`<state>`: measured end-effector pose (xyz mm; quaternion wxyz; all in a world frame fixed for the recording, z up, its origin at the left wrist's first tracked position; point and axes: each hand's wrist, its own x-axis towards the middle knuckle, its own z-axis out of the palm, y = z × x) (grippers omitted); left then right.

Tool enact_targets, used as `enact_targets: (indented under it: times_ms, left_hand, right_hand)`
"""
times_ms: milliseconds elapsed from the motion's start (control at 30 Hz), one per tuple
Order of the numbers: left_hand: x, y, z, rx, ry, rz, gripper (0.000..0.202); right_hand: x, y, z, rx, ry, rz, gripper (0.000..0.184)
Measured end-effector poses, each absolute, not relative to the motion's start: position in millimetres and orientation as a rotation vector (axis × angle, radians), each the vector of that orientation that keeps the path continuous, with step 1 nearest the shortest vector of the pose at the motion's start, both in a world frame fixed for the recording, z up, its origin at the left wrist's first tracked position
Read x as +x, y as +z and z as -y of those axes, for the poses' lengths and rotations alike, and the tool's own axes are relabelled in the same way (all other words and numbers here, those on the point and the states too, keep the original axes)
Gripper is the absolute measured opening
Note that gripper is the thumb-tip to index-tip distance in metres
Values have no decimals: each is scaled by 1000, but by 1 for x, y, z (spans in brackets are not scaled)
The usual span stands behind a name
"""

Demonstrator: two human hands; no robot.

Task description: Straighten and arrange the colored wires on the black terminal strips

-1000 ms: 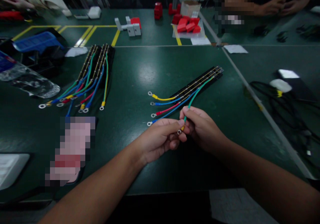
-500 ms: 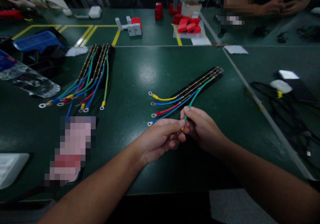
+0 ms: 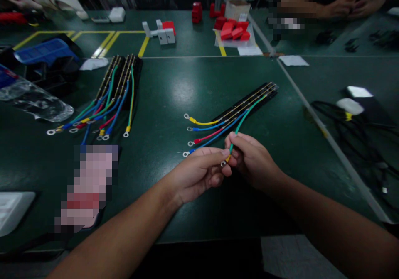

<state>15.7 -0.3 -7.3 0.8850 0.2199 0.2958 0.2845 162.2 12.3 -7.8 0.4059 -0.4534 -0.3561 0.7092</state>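
Observation:
Between the fingers of both hands runs a green wire [image 3: 239, 125] ending in a yellow-sleeved ring terminal [image 3: 223, 163]. My left hand [image 3: 199, 173] pinches it close to the terminal, and my right hand [image 3: 254, 158] grips it slightly higher up. The wire comes from a black terminal strip [image 3: 246, 100] with brass-coloured rows, lying slanted on the table beyond my hands. From the same strip, a yellow wire [image 3: 204, 123], blue wires and a red wire [image 3: 208, 136] fan out to the left, each tipped with a ring terminal.
More wired black strips [image 3: 124, 77] lie at the left, near a clear plastic bottle [image 3: 40, 98] and a blue tray [image 3: 46, 51]. A pixelated phone [image 3: 90, 183] is at front left. Red blocks [image 3: 233, 30] sit at the back. Black cables [image 3: 349, 146] lie right; a co-worker's hands [image 3: 352, 7] are beyond.
The ring terminal at the wire's end shows a little more clearly, turned slightly between my fingers. Both hands stay almost in place; the view has shifted very slightly.

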Motion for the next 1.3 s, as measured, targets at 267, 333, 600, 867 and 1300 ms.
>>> enact_targets:
  times_ms: [267, 333, 600, 867, 1300]
  left_hand:
    - [16, -8, 0, 420, 600, -622, 18]
    - [16, -8, 0, 437, 606, -613, 18]
    - [14, -7, -1, 445, 574, -575, 18]
    - [16, -7, 0, 404, 584, -599, 14]
    - [16, -6, 0, 422, 591, -601, 14]
  right_hand:
    - [162, -10, -13, -1166, 1765, 938, 27]
    - [163, -10, -13, -1149, 1775, 944, 29]
    - [162, -6, -10, -1158, 1768, 900, 30]
    - [162, -7, -12, -1176, 1757, 919, 29]
    - [162, -5, -13, -1164, 1752, 947, 31]
